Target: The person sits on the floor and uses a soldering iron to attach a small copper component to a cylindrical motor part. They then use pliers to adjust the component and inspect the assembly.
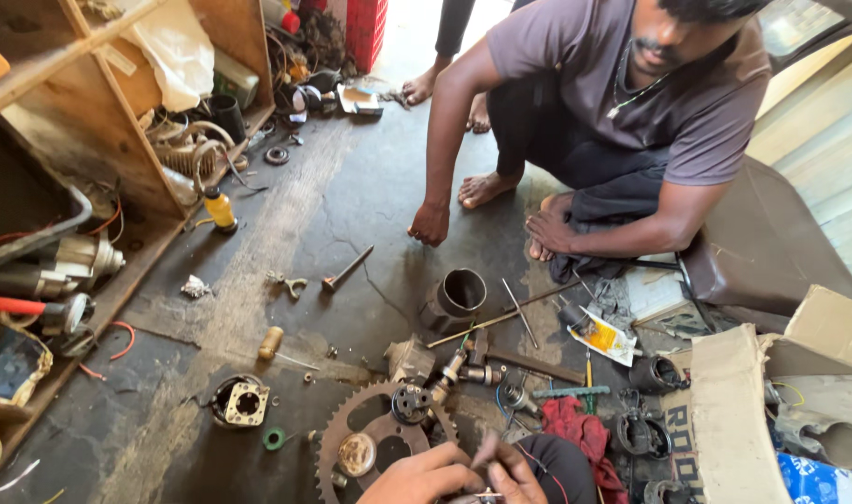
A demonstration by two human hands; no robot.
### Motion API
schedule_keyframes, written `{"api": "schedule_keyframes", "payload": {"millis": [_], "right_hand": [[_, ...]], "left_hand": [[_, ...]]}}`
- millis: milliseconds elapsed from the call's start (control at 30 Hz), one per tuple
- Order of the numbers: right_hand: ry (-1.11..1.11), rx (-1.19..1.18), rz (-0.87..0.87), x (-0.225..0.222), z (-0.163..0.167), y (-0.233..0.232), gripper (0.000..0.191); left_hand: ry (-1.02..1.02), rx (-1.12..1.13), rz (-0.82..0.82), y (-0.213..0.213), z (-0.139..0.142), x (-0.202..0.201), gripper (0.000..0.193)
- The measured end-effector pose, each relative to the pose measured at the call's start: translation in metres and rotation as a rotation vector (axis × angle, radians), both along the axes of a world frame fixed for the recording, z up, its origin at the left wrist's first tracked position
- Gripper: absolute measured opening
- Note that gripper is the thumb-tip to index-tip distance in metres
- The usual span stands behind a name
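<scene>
held part: small metal piece (487, 494) at bottom edge, mostly hidden by fingers, kind unclear; just right of the large rusty toothed sprocket wheel (381, 439)
left hand (421, 478): fingers curled in toward the small metal piece, touching it; whether it pinches it, cannot tell
right hand (519, 471): fingertips pressed on the same piece from the right, forefinger raised; grip itself not visible, cannot tell
sprocket wheel: flat on dark oily concrete floor (351, 205), touching left hand's knuckles
black round hub (411, 403): on sprocket's upper rim
red rag (580, 434): right of sprocket, beside right hand
grey metal cylinder sleeve (456, 297): above sprocket, upright, open top
long thin metal rods (505, 315): just right of cylinder, crossed
engine valve (347, 270): up-left of sprocket, lying flat
wooden-handled tool (271, 343): left of sprocket
round black-and-cream motor part (240, 403): left of sprocket, near
yellow bottle (220, 207): far up-left, by wooden shelf (118, 140)
other person: squatting well above sprocket, their hand (430, 224) fingertips on floor
torn cardboard box (734, 411): far right of sprocket
</scene>
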State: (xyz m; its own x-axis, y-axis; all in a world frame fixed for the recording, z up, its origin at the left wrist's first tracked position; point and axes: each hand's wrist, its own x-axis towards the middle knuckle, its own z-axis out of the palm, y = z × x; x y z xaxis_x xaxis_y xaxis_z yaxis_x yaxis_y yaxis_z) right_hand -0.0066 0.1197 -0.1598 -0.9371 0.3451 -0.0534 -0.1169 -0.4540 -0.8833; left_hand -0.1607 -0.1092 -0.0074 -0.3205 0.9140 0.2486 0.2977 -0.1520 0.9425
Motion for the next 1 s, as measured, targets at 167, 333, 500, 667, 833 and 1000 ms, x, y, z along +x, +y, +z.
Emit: {"api": "schedule_keyframes", "payload": {"millis": [167, 333, 500, 667, 833, 1000], "right_hand": [[-0.098, -0.345, -0.316, 0.003, 0.042, 0.008, 0.046], [0.141, -0.150, -0.200, 0.015, 0.143, -0.043, 0.046], [-0.018, -0.144, -0.155, 0.002, 0.203, -0.092, 0.045], [-0.025, -0.281, -0.114, -0.009, 0.212, -0.112, 0.046], [-0.108, -0.156, -0.196, -0.004, 0.201, -0.111, 0.032], [-0.142, -0.073, -0.253, 0.000, 0.194, -0.108, 0.022]], "left_hand": [[0.184, 0.152, 0.271, -0.007, 0.007, -0.002, 0.023], [0.525, 0.013, 0.402, -0.026, 0.038, 0.000, 0.042], [1.028, 0.055, 0.437, -0.029, 0.062, -0.001, 0.046], [1.141, 0.099, 0.475, -0.029, 0.077, 0.003, 0.045], [1.078, 0.114, 0.465, -0.030, 0.081, 0.006, 0.045], [0.116, 0.167, 0.399, -0.027, 0.073, 0.024, 0.031]]}}
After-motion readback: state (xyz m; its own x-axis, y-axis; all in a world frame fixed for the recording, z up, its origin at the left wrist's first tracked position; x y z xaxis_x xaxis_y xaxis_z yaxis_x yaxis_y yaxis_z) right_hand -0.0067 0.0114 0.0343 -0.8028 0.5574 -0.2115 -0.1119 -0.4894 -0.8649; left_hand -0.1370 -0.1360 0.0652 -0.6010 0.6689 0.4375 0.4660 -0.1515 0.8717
